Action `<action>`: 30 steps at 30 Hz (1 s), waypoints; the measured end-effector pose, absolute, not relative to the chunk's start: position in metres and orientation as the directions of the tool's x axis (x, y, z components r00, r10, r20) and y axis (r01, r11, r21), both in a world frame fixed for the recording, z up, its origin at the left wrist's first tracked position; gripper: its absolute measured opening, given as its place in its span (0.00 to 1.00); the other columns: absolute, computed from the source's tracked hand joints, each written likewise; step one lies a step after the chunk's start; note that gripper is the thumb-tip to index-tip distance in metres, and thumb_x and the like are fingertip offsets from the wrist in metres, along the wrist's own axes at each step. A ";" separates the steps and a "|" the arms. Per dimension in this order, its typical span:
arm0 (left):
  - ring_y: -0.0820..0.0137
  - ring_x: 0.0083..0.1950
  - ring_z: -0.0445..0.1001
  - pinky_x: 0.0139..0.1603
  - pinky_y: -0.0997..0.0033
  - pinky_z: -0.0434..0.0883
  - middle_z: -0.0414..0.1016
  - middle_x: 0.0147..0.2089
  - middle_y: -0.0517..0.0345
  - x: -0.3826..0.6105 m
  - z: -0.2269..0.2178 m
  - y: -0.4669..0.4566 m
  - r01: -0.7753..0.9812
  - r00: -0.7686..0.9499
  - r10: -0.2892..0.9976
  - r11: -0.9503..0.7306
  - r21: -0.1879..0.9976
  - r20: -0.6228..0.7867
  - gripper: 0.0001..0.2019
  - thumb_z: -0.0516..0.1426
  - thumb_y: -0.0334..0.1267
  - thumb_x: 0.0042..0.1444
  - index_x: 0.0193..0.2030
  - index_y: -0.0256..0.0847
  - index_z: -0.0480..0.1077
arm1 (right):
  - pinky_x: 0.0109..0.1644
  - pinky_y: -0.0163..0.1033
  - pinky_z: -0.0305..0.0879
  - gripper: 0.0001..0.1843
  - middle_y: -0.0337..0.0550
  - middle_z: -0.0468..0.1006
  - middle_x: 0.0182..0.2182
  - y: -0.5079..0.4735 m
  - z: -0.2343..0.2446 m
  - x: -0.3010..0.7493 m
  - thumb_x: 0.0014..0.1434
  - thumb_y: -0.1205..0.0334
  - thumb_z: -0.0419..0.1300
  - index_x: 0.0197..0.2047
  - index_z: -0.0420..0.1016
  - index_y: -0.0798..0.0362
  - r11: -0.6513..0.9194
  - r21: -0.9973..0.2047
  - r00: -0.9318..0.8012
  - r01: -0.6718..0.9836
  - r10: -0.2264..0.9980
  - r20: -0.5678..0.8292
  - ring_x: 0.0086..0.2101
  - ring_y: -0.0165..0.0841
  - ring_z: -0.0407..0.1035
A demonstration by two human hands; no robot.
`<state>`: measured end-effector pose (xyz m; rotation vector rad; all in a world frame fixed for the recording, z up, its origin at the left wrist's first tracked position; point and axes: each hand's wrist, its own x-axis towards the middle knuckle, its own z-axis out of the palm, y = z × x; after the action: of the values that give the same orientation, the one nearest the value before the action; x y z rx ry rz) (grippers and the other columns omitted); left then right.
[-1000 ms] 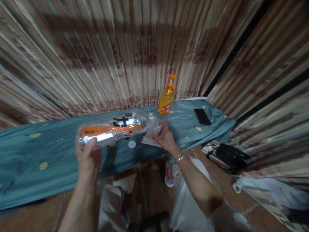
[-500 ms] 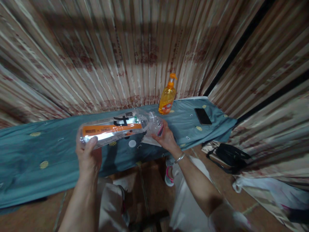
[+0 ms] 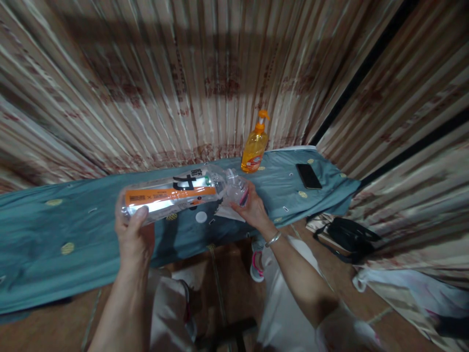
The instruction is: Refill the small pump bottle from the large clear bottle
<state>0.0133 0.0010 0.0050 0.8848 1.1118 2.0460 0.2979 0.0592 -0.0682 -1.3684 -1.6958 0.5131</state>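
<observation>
A large clear plastic bottle [image 3: 172, 195] with an orange-and-white label lies on its side in the air above a table covered in teal cloth [image 3: 44, 234]. My left hand [image 3: 134, 234] grips its base end, thumb on top. My right hand [image 3: 251, 208] is closed around the neck end, where something pink shows between the fingers. Under the bottle a small white round cap [image 3: 201, 217] and a white paper [image 3: 229, 213] lie on the cloth.
An orange pump bottle of liquid soap [image 3: 254, 149] stands at the back of the table. A black phone [image 3: 308, 176] lies flat near the right end. A black bag [image 3: 348, 234] sits on the floor at right. Striped curtains hang behind.
The bottle and both hands have stayed nearly still; the view has only shifted slightly.
</observation>
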 end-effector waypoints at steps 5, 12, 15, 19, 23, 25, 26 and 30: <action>0.54 0.58 0.77 0.62 0.56 0.72 0.82 0.51 0.53 0.014 0.007 0.001 -0.217 -0.568 0.783 -0.439 0.872 0.253 0.34 0.77 0.48 0.29 0.48 0.45 0.80 | 0.66 0.57 0.73 0.49 0.59 0.76 0.64 0.059 -0.068 0.298 0.53 0.57 0.74 0.72 0.56 0.53 0.310 -0.762 -0.020 0.569 0.931 0.364 0.62 0.51 0.75; 0.56 0.57 0.77 0.60 0.60 0.72 0.81 0.50 0.54 0.016 0.011 -0.001 -0.226 -0.571 0.782 -0.442 0.868 0.249 0.36 0.78 0.49 0.27 0.49 0.46 0.79 | 0.67 0.56 0.73 0.49 0.60 0.75 0.65 0.059 -0.068 0.299 0.53 0.58 0.74 0.72 0.57 0.54 0.320 -0.760 -0.019 0.565 0.926 0.376 0.63 0.51 0.74; 0.57 0.57 0.77 0.60 0.62 0.72 0.81 0.51 0.54 0.017 0.011 -0.001 -0.239 -0.577 0.780 -0.446 0.863 0.243 0.38 0.79 0.48 0.26 0.49 0.45 0.79 | 0.68 0.56 0.72 0.49 0.63 0.74 0.65 0.059 -0.067 0.299 0.53 0.58 0.74 0.72 0.57 0.56 0.315 -0.763 -0.028 0.564 0.931 0.364 0.64 0.51 0.73; 0.58 0.55 0.78 0.60 0.60 0.72 0.81 0.52 0.55 0.017 0.011 0.000 -0.243 -0.575 0.779 -0.454 0.857 0.250 0.38 0.79 0.48 0.26 0.50 0.46 0.79 | 0.68 0.57 0.72 0.50 0.63 0.74 0.65 0.060 -0.067 0.298 0.52 0.58 0.74 0.72 0.57 0.57 0.307 -0.763 -0.019 0.569 0.933 0.361 0.64 0.52 0.73; 0.57 0.56 0.78 0.62 0.59 0.72 0.81 0.51 0.56 0.016 0.011 0.000 -0.238 -0.573 0.780 -0.450 0.861 0.250 0.37 0.79 0.48 0.26 0.49 0.47 0.79 | 0.68 0.58 0.72 0.49 0.61 0.74 0.65 0.060 -0.068 0.299 0.53 0.58 0.74 0.72 0.56 0.54 0.319 -0.760 -0.025 0.566 0.928 0.371 0.64 0.51 0.73; 0.55 0.58 0.77 0.63 0.58 0.71 0.81 0.51 0.55 0.015 0.010 0.000 -0.224 -0.567 0.783 -0.446 0.866 0.256 0.36 0.79 0.49 0.27 0.48 0.46 0.79 | 0.68 0.58 0.72 0.49 0.60 0.75 0.65 0.059 -0.069 0.300 0.53 0.58 0.74 0.72 0.56 0.54 0.316 -0.764 -0.026 0.562 0.931 0.365 0.64 0.51 0.73; 0.55 0.58 0.77 0.63 0.58 0.71 0.81 0.51 0.54 0.015 0.009 0.000 -0.217 -0.562 0.785 -0.444 0.869 0.260 0.36 0.79 0.49 0.27 0.47 0.45 0.79 | 0.68 0.58 0.72 0.49 0.60 0.75 0.65 0.059 -0.068 0.300 0.53 0.58 0.74 0.72 0.56 0.54 0.311 -0.767 -0.024 0.561 0.932 0.361 0.64 0.51 0.73; 0.55 0.57 0.77 0.62 0.57 0.72 0.81 0.50 0.52 0.014 0.007 0.000 -0.202 -0.568 0.780 -0.441 0.875 0.262 0.33 0.78 0.50 0.30 0.46 0.43 0.79 | 0.68 0.57 0.72 0.50 0.62 0.75 0.65 0.059 -0.068 0.300 0.53 0.58 0.74 0.73 0.56 0.56 0.304 -0.770 -0.022 0.561 0.935 0.354 0.64 0.52 0.73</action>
<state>0.0139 -0.0001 0.0072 0.8970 1.1171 2.0473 0.2999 0.0594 -0.0683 -1.3670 -1.6970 0.5377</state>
